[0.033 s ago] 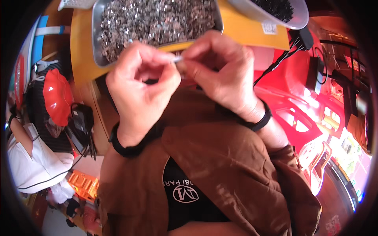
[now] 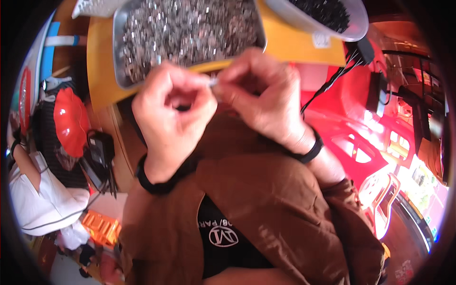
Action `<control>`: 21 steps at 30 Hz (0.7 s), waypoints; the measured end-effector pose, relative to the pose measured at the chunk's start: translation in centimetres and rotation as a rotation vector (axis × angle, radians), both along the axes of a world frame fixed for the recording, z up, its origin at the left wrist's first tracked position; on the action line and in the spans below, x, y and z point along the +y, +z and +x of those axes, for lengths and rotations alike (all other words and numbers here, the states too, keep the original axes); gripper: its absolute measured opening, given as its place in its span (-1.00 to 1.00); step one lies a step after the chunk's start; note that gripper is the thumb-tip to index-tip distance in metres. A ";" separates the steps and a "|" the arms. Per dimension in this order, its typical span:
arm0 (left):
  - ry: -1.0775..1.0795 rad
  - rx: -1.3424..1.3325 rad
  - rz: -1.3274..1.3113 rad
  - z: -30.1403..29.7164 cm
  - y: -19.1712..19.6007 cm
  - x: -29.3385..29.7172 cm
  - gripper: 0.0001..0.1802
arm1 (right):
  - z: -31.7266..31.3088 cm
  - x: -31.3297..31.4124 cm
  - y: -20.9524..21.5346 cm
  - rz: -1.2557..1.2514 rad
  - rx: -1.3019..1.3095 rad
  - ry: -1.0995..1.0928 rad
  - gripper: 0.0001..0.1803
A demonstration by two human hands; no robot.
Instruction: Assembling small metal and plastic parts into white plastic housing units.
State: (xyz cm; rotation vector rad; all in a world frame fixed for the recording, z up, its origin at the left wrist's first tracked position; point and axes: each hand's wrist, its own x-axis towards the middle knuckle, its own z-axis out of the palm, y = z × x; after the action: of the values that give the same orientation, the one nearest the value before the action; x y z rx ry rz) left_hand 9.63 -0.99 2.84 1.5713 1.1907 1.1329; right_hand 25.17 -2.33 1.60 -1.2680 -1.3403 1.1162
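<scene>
My left hand (image 2: 172, 111) and my right hand (image 2: 266, 95) meet in front of me, thumbs and forefingers pinched tip to tip. Between them is a tiny pale, shiny piece (image 2: 213, 81), too small and blurred to tell its kind; both hands' fingertips close on it. Just beyond the hands lies a metal tray (image 2: 118, 61) heaped with small silvery metal parts (image 2: 190, 31). At the far right is a translucent plastic tub (image 2: 357, 28) of small black parts (image 2: 325, 14).
The tray and tub rest on a yellow-orange tabletop (image 2: 299, 42). Black cables (image 2: 327, 80) hang at its right edge by a red plastic chair (image 2: 354, 118). Left are a red scalloped dish (image 2: 70, 121), a black power adapter (image 2: 100, 147) and another person's arm (image 2: 26, 164).
The tray and table sit slightly lower in the picture, and so do my hands. Both hands keep the same pinch on the small piece.
</scene>
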 end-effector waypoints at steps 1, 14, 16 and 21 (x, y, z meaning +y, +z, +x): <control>-0.036 0.027 0.050 -0.3 -0.1 0.3 -0.81 | 0.0 0.2 -0.2 0.023 -0.008 0.010 -0.84; -0.099 -0.356 -0.421 -3.5 0.0 0.3 -0.75 | 6.9 6.1 6.6 -0.209 -0.114 0.303 -0.88; -0.131 -0.366 -0.443 -3.9 0.4 0.2 -0.79 | 9.0 9.9 8.9 -0.095 0.005 0.136 -0.82; -0.175 -0.399 -0.441 -4.3 -0.3 0.6 -0.82 | 9.0 14.7 11.3 0.237 0.344 -0.014 -0.61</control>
State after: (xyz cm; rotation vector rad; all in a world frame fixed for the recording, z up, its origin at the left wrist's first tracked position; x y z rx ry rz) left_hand 5.32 -0.43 2.58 1.0332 0.9337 0.9343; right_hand 34.12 12.39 12.87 -0.8667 -1.1606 1.0731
